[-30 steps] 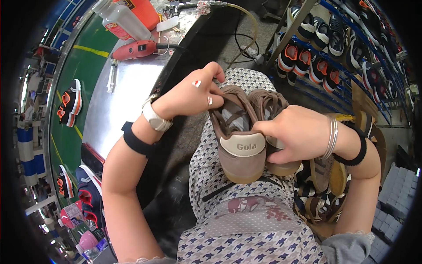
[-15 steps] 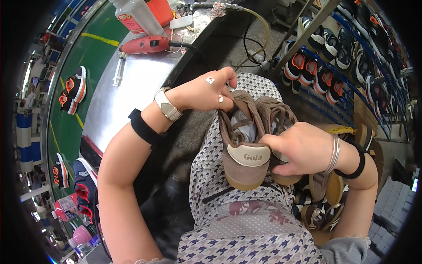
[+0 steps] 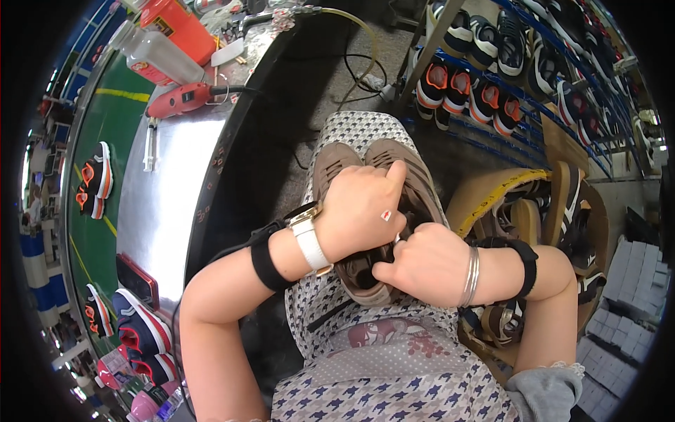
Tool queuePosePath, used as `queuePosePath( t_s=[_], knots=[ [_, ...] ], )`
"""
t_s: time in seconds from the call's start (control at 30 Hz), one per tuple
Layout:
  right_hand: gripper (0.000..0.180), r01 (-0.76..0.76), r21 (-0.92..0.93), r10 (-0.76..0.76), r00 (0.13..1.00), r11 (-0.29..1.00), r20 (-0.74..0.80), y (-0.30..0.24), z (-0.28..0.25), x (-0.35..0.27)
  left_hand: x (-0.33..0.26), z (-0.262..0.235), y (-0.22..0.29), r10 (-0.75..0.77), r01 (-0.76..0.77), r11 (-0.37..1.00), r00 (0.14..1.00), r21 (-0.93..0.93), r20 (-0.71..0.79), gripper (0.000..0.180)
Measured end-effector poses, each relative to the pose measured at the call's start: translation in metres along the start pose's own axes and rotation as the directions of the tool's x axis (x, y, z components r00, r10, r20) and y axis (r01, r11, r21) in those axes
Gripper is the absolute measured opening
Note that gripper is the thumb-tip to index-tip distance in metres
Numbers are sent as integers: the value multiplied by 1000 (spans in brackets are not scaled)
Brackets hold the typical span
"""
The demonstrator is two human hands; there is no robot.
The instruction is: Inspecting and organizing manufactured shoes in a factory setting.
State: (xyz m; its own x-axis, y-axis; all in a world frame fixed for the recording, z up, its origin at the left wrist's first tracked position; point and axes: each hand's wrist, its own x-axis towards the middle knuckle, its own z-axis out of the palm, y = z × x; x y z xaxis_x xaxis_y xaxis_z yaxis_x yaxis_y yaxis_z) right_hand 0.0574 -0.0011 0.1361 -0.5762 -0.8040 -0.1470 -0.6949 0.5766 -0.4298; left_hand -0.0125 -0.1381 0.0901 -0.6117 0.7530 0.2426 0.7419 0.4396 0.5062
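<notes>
While left hand [image 3: 358, 211] and right hand [image 3: 429, 264] curl over their openings, can't tell exact grip, taupe lace-up sneakers [image 3: 388, 153] sit beneath on lap [image 3: 362, 123], side by side, long axes lengthwise, toes pointing beyond hands; dark inside.

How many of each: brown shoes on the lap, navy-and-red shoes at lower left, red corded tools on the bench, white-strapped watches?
Brown shoes: 2
Navy-and-red shoes: 2
Red corded tool: 1
White-strapped watch: 1
Total: 6
</notes>
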Motion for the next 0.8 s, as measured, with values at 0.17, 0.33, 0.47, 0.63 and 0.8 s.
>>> queuePosePath(
  t_s=[0.17, 0.33, 0.47, 0.63, 0.8],
  knots=[
    [8, 3, -26, 0, 993, 1000, 114, 5, -8, 3, 13, 6, -3, -128, 126, 992, 976, 20, 178, 33],
    [9, -13, 13, 12, 997, 1000, 78, 2, -11, 11, 23, 1, -19, -183, 210, 975, 941, -69, 284, 44],
    [13, 6, 33, -7, 1000, 999, 30, 3, -20, 16, 30, -10, -42, -136, 231, 935, 934, -268, 329, 44],
    [17, 16, 27, -18, 997, 1000, 69, 8, -33, 15, 34, -14, -68, -59, 343, 774, 876, -531, 480, 39],
    [16, 19, 26, -22, 996, 999, 92, 11, -36, 19, 35, -14, -77, 0, 302, 770, 881, -562, 473, 37]
  ],
)
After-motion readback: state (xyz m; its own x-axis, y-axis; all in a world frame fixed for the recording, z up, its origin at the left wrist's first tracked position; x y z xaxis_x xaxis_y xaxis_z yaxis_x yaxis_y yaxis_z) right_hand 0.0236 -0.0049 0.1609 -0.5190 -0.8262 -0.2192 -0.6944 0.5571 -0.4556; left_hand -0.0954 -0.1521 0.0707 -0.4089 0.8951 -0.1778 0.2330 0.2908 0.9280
